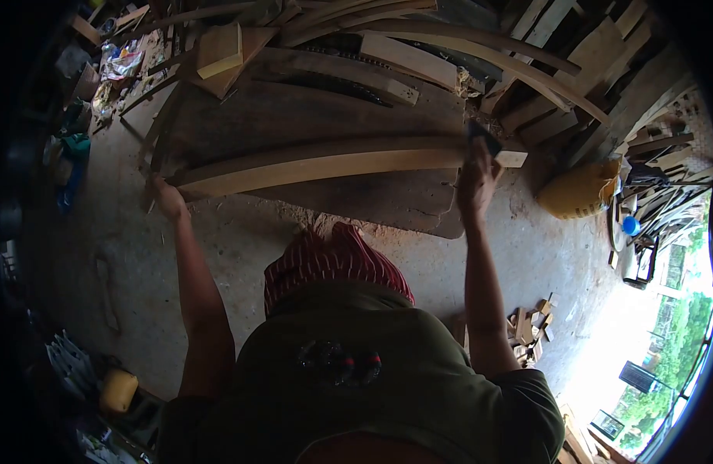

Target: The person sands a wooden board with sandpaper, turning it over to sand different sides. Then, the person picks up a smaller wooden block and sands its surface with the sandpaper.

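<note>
A long wooden board (318,166), smooth and pale on its near edge, lies crosswise over a dark wooden worktop (325,112); it looks curved in this view. At its left end, my left hand (169,199) has its fingers closed around the wood. My right hand (478,182) is near the board's right end, closed on a dark, flat, angular object (484,138) against the board. The exact kind of that object cannot be made out. Part of the board's right end is hidden behind the hand and the object.
Wood offcuts (409,60) and curved strips (480,50) lie along the far side of the worktop. Shavings (310,216) are scattered near my knees. A yellow sack (577,189) stands at the right, a yellow container (119,389) at the lower left, and small wood scraps (530,329) lie on the floor.
</note>
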Demonstrator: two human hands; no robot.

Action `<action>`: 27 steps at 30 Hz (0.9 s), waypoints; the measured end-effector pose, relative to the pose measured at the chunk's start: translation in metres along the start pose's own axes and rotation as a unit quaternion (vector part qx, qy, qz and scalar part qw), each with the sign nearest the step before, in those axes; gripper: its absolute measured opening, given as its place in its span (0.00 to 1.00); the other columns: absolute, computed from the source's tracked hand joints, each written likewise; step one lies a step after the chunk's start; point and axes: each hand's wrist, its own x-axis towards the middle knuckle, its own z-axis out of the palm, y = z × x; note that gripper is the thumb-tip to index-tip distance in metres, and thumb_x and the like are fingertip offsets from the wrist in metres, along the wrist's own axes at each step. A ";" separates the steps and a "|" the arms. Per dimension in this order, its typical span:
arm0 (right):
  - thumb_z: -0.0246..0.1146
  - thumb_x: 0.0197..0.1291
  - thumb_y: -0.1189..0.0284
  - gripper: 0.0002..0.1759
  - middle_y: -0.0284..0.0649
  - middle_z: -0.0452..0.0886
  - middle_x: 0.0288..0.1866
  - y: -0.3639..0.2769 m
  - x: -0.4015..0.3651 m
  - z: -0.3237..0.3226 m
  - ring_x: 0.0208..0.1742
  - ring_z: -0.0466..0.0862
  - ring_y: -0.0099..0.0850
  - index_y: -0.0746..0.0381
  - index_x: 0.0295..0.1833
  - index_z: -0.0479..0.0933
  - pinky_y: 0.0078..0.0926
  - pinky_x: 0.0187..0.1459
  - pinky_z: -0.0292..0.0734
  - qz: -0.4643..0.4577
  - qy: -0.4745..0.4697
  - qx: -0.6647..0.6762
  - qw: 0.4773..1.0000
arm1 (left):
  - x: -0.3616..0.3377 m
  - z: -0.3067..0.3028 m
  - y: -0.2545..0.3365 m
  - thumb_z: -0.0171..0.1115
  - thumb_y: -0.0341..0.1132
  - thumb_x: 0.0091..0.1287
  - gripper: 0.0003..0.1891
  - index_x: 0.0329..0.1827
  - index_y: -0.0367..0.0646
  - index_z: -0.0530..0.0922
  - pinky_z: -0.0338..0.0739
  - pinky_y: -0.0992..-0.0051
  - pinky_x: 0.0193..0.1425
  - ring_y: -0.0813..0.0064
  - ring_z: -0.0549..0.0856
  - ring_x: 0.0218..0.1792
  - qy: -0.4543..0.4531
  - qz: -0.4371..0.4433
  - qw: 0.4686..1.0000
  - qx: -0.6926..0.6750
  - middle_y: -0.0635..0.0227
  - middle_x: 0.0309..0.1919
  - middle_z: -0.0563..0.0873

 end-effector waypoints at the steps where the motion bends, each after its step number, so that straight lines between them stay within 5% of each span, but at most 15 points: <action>1: 0.55 0.64 0.79 0.22 0.43 0.75 0.70 0.029 0.001 0.001 0.72 0.72 0.34 0.64 0.64 0.76 0.43 0.65 0.61 0.059 0.005 -0.021 0.998 | 0.005 -0.002 -0.006 0.41 0.60 0.74 0.37 0.68 0.33 0.72 0.66 0.61 0.69 0.51 0.75 0.67 -0.018 -0.009 1.000 0.004 0.45 0.66 0.76; 4: 0.50 0.71 0.72 0.18 0.43 0.76 0.69 0.105 0.000 0.009 0.71 0.73 0.34 0.64 0.61 0.77 0.43 0.61 0.62 0.186 0.017 -0.079 0.979 | 0.004 0.001 -0.003 0.40 0.60 0.74 0.37 0.68 0.33 0.72 0.66 0.61 0.69 0.51 0.74 0.68 -0.023 -0.001 1.000 0.005 0.45 0.66 0.76; 6: 0.52 0.69 0.73 0.18 0.42 0.76 0.69 0.100 0.000 0.015 0.68 0.74 0.34 0.64 0.61 0.77 0.41 0.60 0.62 0.152 0.029 -0.108 0.982 | 0.001 0.001 0.000 0.40 0.60 0.74 0.37 0.68 0.33 0.71 0.66 0.61 0.69 0.51 0.75 0.67 -0.007 0.009 1.000 0.007 0.45 0.66 0.76; 11: 0.58 0.63 0.76 0.20 0.40 0.75 0.70 -0.012 0.000 -0.008 0.66 0.75 0.34 0.62 0.60 0.78 0.42 0.66 0.62 0.046 0.003 0.026 0.999 | -0.026 -0.003 0.039 0.40 0.61 0.73 0.39 0.62 0.27 0.75 0.68 0.58 0.67 0.45 0.77 0.64 0.002 -0.051 0.994 0.100 0.41 0.60 0.80; 12: 0.58 0.62 0.77 0.20 0.40 0.74 0.71 -0.002 0.002 -0.009 0.68 0.74 0.33 0.62 0.61 0.78 0.42 0.66 0.62 -0.014 -0.005 0.008 1.000 | -0.027 -0.004 0.043 0.40 0.61 0.73 0.39 0.62 0.27 0.75 0.68 0.58 0.67 0.45 0.77 0.64 0.012 -0.050 0.993 0.103 0.41 0.60 0.80; 13: 0.58 0.62 0.77 0.20 0.38 0.75 0.71 0.023 -0.005 0.004 0.70 0.73 0.31 0.61 0.61 0.78 0.42 0.65 0.62 0.067 0.001 0.042 0.997 | -0.028 -0.003 0.043 0.39 0.61 0.73 0.40 0.61 0.26 0.76 0.68 0.57 0.66 0.45 0.77 0.64 0.011 -0.059 0.994 0.087 0.40 0.60 0.80; 14: 0.57 0.64 0.77 0.20 0.39 0.75 0.70 0.057 -0.006 0.011 0.70 0.74 0.30 0.62 0.61 0.78 0.41 0.64 0.62 0.026 0.025 -0.019 0.999 | -0.029 -0.003 0.039 0.39 0.62 0.73 0.41 0.60 0.25 0.76 0.68 0.57 0.66 0.44 0.77 0.64 0.007 -0.070 0.995 0.071 0.39 0.59 0.81; 15: 0.54 0.68 0.74 0.20 0.40 0.76 0.70 0.089 -0.005 0.019 0.70 0.73 0.30 0.62 0.63 0.77 0.41 0.63 0.61 0.070 0.013 -0.067 0.995 | -0.016 -0.004 0.026 0.46 0.65 0.70 0.40 0.69 0.36 0.71 0.65 0.61 0.69 0.50 0.75 0.67 -0.016 -0.100 0.993 0.060 0.48 0.67 0.75; 16: 0.51 0.71 0.71 0.21 0.42 0.75 0.70 0.120 -0.006 0.028 0.70 0.74 0.32 0.61 0.66 0.75 0.41 0.62 0.61 0.100 0.008 -0.106 0.989 | -0.018 -0.005 0.029 0.46 0.65 0.70 0.40 0.69 0.36 0.71 0.65 0.61 0.69 0.50 0.75 0.67 -0.012 -0.101 0.993 0.061 0.48 0.67 0.75; 18: 0.49 0.73 0.69 0.22 0.44 0.75 0.70 0.125 -0.005 0.034 0.70 0.74 0.33 0.62 0.68 0.73 0.41 0.61 0.61 0.157 0.050 -0.069 0.984 | -0.032 -0.003 0.048 0.38 0.62 0.74 0.40 0.63 0.27 0.75 0.68 0.54 0.67 0.44 0.77 0.65 0.013 -0.098 0.989 0.113 0.39 0.61 0.79; 20: 0.50 0.72 0.69 0.22 0.45 0.76 0.69 0.077 0.000 0.033 0.69 0.75 0.36 0.62 0.68 0.73 0.42 0.61 0.62 0.134 0.047 -0.066 0.988 | -0.036 -0.004 0.052 0.38 0.61 0.75 0.39 0.64 0.28 0.74 0.68 0.53 0.68 0.43 0.76 0.65 0.025 -0.106 0.988 0.105 0.39 0.62 0.78; 22: 0.54 0.67 0.74 0.22 0.43 0.75 0.69 0.009 -0.009 0.030 0.69 0.74 0.38 0.59 0.67 0.74 0.45 0.62 0.63 -0.023 0.068 -0.026 0.997 | -0.022 0.002 0.028 0.37 0.61 0.75 0.40 0.62 0.27 0.76 0.69 0.52 0.67 0.43 0.77 0.64 -0.008 -0.087 0.986 0.143 0.39 0.60 0.79; 24: 0.57 0.62 0.79 0.25 0.40 0.74 0.71 -0.071 -0.003 0.005 0.71 0.72 0.37 0.54 0.66 0.76 0.50 0.68 0.64 -0.019 -0.008 0.090 0.996 | -0.029 -0.001 0.035 0.36 0.62 0.75 0.40 0.61 0.27 0.77 0.70 0.52 0.66 0.43 0.78 0.63 0.005 -0.091 0.986 0.137 0.39 0.59 0.80; 26: 0.56 0.67 0.76 0.23 0.38 0.73 0.73 -0.094 -0.001 -0.015 0.65 0.76 0.39 0.58 0.67 0.75 0.42 0.68 0.65 -0.020 -0.098 0.074 0.992 | -0.027 -0.001 0.040 0.36 0.62 0.75 0.41 0.60 0.27 0.78 0.71 0.52 0.65 0.42 0.79 0.62 0.016 -0.089 0.988 0.129 0.39 0.58 0.81; 27: 0.56 0.63 0.79 0.26 0.38 0.74 0.72 -0.082 0.000 -0.011 0.69 0.74 0.38 0.57 0.68 0.75 0.45 0.69 0.64 -0.038 -0.069 0.048 0.996 | -0.026 0.004 0.033 0.35 0.63 0.75 0.41 0.58 0.28 0.79 0.72 0.51 0.63 0.42 0.80 0.60 0.019 -0.078 0.989 0.125 0.39 0.56 0.82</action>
